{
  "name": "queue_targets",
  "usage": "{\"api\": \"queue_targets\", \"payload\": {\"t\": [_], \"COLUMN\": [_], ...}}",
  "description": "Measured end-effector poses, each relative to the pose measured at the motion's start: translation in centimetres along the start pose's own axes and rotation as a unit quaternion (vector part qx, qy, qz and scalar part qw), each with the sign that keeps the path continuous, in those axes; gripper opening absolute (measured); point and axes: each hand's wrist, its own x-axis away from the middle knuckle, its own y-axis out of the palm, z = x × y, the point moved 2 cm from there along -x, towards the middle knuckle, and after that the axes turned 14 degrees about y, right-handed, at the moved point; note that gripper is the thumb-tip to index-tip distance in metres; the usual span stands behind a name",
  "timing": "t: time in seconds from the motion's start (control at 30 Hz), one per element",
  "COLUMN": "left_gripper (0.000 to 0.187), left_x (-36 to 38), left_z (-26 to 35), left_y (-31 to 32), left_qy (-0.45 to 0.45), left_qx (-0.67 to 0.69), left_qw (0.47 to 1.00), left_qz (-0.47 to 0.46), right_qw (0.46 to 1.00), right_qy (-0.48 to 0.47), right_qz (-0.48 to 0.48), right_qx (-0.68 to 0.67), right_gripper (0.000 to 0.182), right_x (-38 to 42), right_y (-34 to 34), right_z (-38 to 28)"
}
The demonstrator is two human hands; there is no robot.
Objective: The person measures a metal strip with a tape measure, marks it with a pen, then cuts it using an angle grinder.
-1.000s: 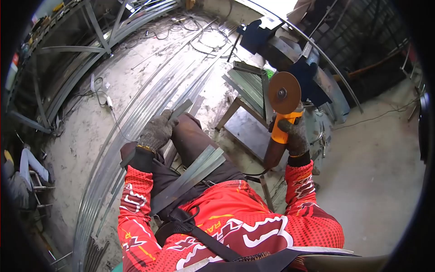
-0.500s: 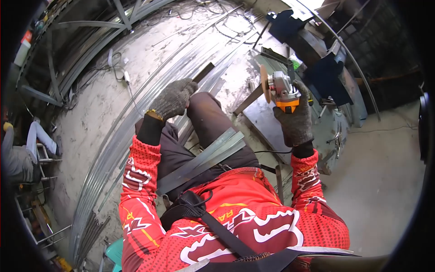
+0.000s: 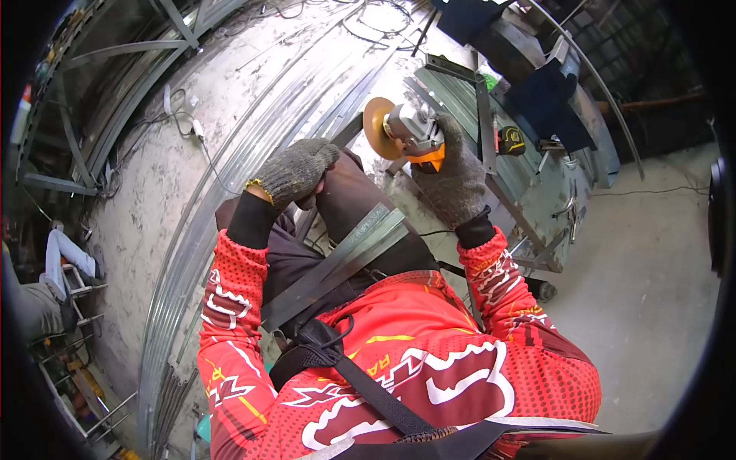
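Observation:
My left hand (image 3: 293, 175), in a grey knit glove, is closed around a dark metal bar (image 3: 349, 132) over my raised knee. The bar's far end shows past the fingers. In my right hand (image 3: 454, 180), also gloved, is an angle grinder (image 3: 415, 130) with an orange and silver body, gripped from the right. Its round brown disc (image 3: 379, 129) stands beside the bar's far end and overlaps it in this view. Flat metal strips (image 3: 337, 264) lie across my lap, under both forearms.
Long metal profiles (image 3: 180, 284) run along the floor at my left. A yellow and black tape measure (image 3: 511, 141) rests on metal sheets to the right. A white cable connector (image 3: 198, 128) lies on the floor. Another person's leg (image 3: 65, 253) shows at far left near a metal rack.
My right hand has brought the grinder leftward, from off to the right to beside the bar's end. The tape measure has come into fuller view. My left hand keeps its grip.

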Motion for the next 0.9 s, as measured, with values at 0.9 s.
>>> {"api": "queue_targets", "payload": {"t": [0.9], "left_gripper": [0.049], "left_x": [1.0], "left_z": [1.2], "left_y": [0.2], "left_qy": [-0.069], "left_qx": [-0.216], "left_qw": [0.962], "left_qz": [0.154], "right_qw": [0.948], "right_qy": [0.170], "right_qz": [-0.138], "right_qx": [-0.230], "right_gripper": [0.080], "right_x": [1.4], "right_y": [2.0], "right_z": [5.3]}}
